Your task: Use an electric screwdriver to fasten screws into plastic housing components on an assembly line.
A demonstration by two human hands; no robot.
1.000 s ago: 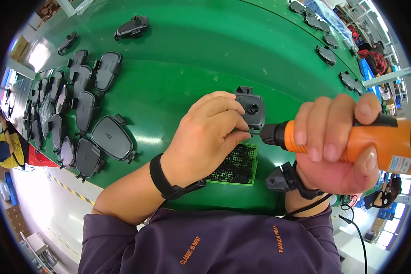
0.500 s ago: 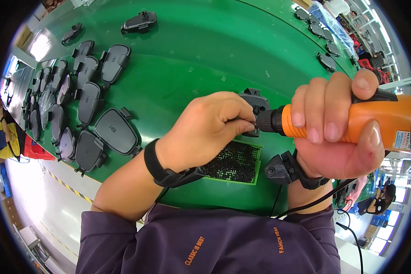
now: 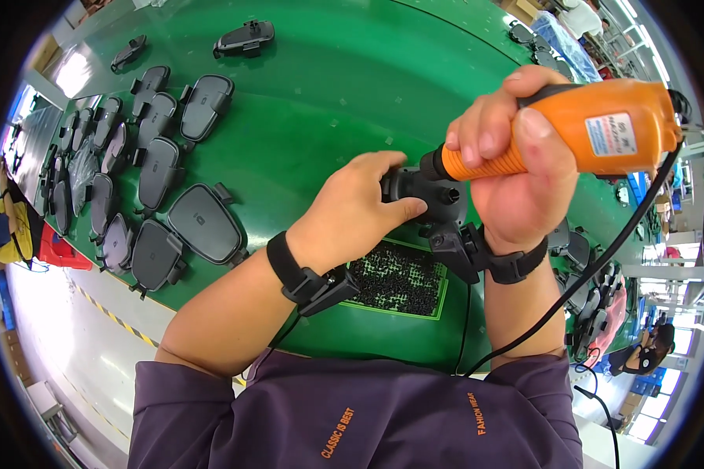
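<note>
My right hand (image 3: 524,168) is wrapped round an orange electric screwdriver (image 3: 649,117), tilted with its black nose down to the left. That nose meets a dark grey plastic phone holder part (image 3: 446,207) on the table; the bit's tip is hidden. My left hand (image 3: 352,207) grips the part from its left side, the thumb lying across it and the other fingers mostly behind it. Just below the part lies a shallow green tray (image 3: 443,297), filled with small black pieces that look like screws.
Several dark phone holders (image 3: 203,223) stand and lie on the green table (image 3: 305,102) to the left. More holders (image 3: 579,250) lie at the right beyond my forearm. A black cable (image 3: 594,270) hangs from the screwdriver past my right arm. Another person (image 3: 649,352) is at far right.
The screwdriver has swung up and left, its nose now at the part's left side. My left fingers have left their pinch near the bit and grip the part, which shows more.
</note>
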